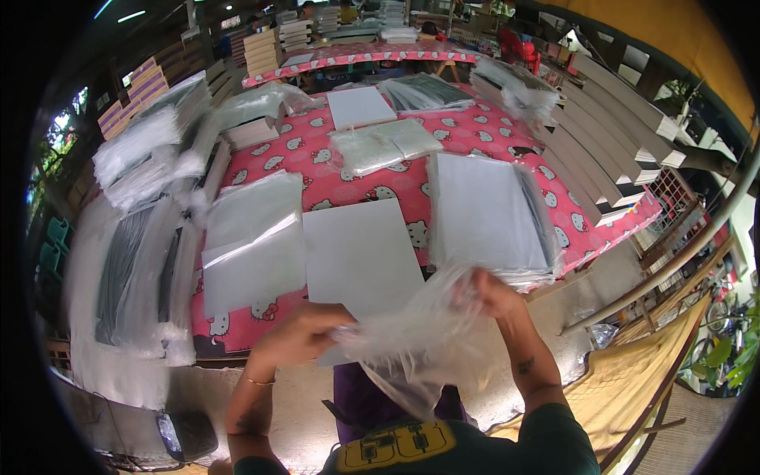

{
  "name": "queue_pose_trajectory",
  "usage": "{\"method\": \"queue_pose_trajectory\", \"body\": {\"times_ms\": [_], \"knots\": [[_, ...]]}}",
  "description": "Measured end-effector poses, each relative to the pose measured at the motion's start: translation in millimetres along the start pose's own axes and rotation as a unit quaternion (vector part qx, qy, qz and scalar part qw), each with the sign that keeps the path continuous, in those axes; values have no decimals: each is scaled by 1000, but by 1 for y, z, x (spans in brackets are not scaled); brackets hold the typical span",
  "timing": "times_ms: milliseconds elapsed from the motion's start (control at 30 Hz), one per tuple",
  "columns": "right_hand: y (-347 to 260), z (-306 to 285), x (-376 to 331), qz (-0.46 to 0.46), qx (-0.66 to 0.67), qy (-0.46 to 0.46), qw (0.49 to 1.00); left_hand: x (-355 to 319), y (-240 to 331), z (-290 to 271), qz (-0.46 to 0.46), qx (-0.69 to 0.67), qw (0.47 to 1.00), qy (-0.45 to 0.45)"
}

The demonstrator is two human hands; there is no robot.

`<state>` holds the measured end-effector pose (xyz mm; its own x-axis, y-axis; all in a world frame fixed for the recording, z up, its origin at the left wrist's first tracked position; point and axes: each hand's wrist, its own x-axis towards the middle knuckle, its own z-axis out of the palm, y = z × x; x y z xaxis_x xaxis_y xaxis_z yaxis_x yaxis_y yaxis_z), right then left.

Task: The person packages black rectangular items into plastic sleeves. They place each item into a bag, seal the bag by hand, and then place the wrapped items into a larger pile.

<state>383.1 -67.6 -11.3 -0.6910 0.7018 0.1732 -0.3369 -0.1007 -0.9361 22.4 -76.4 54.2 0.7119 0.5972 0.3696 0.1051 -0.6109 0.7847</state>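
Observation:
Between my two hands, close to my body, hangs a clear plastic bag [412, 336], crumpled and partly blurred. My left hand [305, 332] is closed on one side of it, fingertips hidden behind the film. On the other side my right hand [489, 294] grips the bag with bent fingers, held a little higher. Just beyond the bag lies a plain white board [360, 249] at the table's near edge, its lower part covered by the bag and my left hand. To its left rests a plastic-wrapped white sheet [257, 245]; to its right, a stack of wrapped sheets [487, 210].
The table has a pink patterned cover [380, 191]. Tall piles of plastic bags [134, 269] stand on the left. Long stacks of boards [609, 142] line the right edge. Farther back lie a folded plastic packet [384, 146] and another white board [359, 107].

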Motion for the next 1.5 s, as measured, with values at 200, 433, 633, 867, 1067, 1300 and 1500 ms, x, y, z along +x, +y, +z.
{"method": "queue_pose_trajectory", "body": {"times_ms": [200,433,633,867,1067,1300,1500], "knots": [[-12,29,17,70,-124,8,990,-15,-9,0,-290,-390,866,114],[27,13,-6,42,-49,52,997,-3,3,6,-139,-332,897,257],[2,36,11,-32,253,176,951,-33,-31,31,-441,-209,867,98],[51,3,-27,8,200,108,974,-31,2,16,-252,-353,877,207],[36,15,-51,160,-40,82,983,-80,-7,12,-192,-464,832,235],[117,106,-54,132,-275,438,846,-122,-31,119,-366,-93,829,413],[138,104,-53,75,-330,503,795,-125,-31,132,-367,1,864,344]]}}
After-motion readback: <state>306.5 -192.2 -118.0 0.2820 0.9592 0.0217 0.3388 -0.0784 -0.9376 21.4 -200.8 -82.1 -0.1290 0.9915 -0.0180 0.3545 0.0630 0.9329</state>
